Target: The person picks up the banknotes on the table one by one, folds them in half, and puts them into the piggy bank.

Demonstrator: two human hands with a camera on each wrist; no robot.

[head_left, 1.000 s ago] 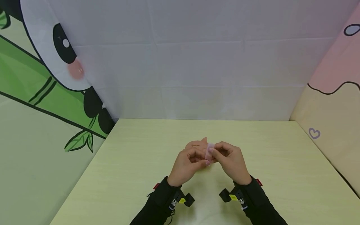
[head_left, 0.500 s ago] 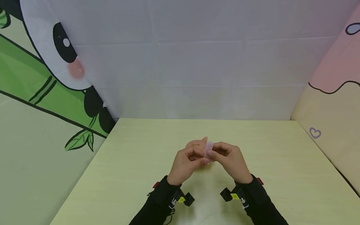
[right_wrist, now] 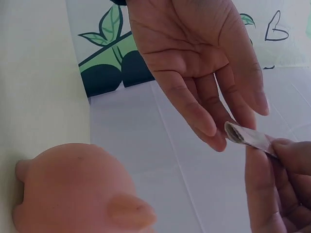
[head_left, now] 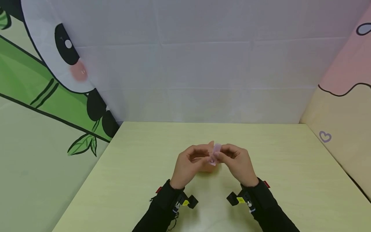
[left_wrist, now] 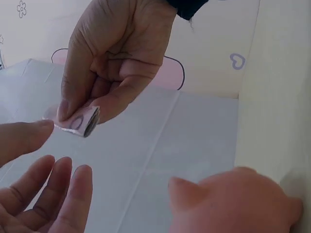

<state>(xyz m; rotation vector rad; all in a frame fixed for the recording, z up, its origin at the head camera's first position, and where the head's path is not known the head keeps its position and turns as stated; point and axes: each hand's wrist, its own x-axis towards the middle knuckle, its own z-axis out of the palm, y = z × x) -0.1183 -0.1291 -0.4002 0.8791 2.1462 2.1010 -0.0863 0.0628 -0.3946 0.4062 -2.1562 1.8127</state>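
A small folded banknote (head_left: 216, 149), pale pink, is pinched between the thumb and fingers of my right hand (head_left: 240, 165). Its layered open end faces the camera in the left wrist view, where the right hand (left_wrist: 119, 58) comes down from the top. My left hand (head_left: 185, 166) has its thumb and fingers spread apart, with the fingertips close beside the note. The right wrist view shows that left hand (right_wrist: 194, 63) with loosely bent fingers. Below and behind both hands stands a peach-coloured piggy bank (right_wrist: 73, 189) with rounded ears, mostly covered by the hands in the head view.
The pale yellow table (head_left: 139, 154) reaches back to a white cloth wall (head_left: 185, 80). Cartoon-printed panels stand on both sides, a green one (head_left: 43, 77) at left and a cream and pink one (head_left: 342, 112) at right. Small cameras (head_left: 192, 202) sit on both wrists.
The left fingers have come away from the banknote and spread, the hand shifting slightly left. The right hand keeps its pinch, and the note has tilted to the right.
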